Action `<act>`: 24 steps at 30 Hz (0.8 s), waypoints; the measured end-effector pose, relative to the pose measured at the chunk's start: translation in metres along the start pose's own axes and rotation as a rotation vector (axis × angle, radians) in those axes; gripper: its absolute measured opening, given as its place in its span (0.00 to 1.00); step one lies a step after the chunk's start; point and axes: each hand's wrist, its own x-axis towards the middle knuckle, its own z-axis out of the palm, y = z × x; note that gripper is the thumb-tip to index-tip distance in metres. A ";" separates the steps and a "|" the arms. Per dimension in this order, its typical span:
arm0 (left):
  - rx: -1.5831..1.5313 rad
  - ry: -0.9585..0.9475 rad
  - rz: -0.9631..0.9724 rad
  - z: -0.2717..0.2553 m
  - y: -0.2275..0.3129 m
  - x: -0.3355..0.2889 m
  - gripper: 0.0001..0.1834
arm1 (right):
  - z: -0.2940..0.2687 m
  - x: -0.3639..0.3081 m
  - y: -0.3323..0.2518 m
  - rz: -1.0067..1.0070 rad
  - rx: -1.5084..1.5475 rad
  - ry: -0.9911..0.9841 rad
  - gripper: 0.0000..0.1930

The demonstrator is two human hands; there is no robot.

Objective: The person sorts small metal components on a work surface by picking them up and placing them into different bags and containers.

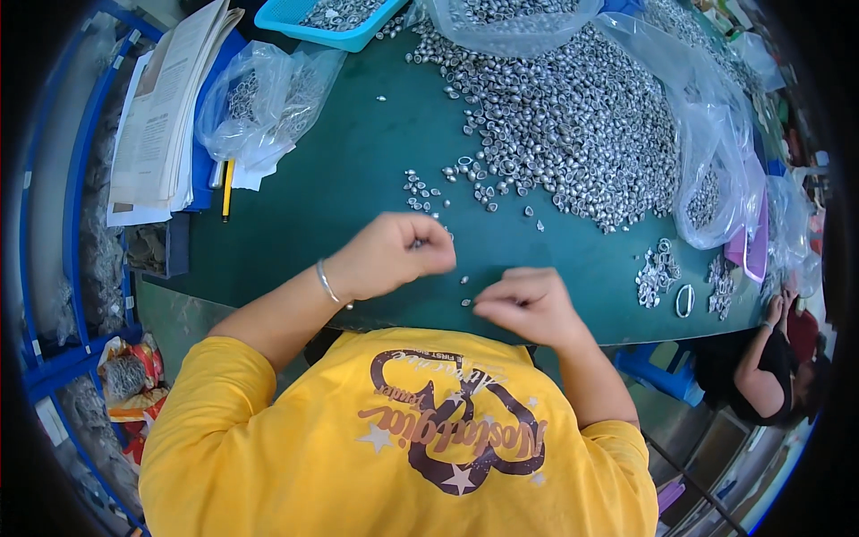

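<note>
My left hand [404, 255] is closed above the green table [309, 237], its fingers curled in; a small silver bit shows by the curled fingers, but what they hold is mostly hidden. Closed too, with thumb and fingers together, my right hand [530, 304] is lower and to the right. At its fingertips is a small silver metal piece [466, 302]; whether it is gripped or only touched is unclear. Another silver piece [464, 280] lies between the hands. Just beyond my left hand sits a small cluster of silver metal pieces [419, 188].
A large heap of silver metal pieces [573, 125] spreads across the far right, beside clear plastic bags [711, 179]. Silver rings and links [658, 273] lie at right. A turquoise basket [335, 36], bagged chain [273, 103], yellow pencil [227, 190] and papers [161, 116] stand left. Another person [761, 380] sits right.
</note>
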 end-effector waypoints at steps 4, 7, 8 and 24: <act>-0.908 0.026 0.012 -0.021 0.007 0.001 0.09 | 0.016 0.002 0.004 -0.229 -0.547 -0.038 0.04; -0.580 0.188 0.046 -0.030 0.006 -0.002 0.04 | 0.008 0.001 0.005 0.029 0.095 0.088 0.02; -0.278 0.316 0.031 -0.031 0.007 -0.003 0.03 | 0.005 0.002 0.006 0.024 0.094 0.082 0.02; 0.997 0.469 0.494 -0.020 -0.022 -0.009 0.05 | 0.012 0.048 0.001 0.027 -0.132 0.194 0.05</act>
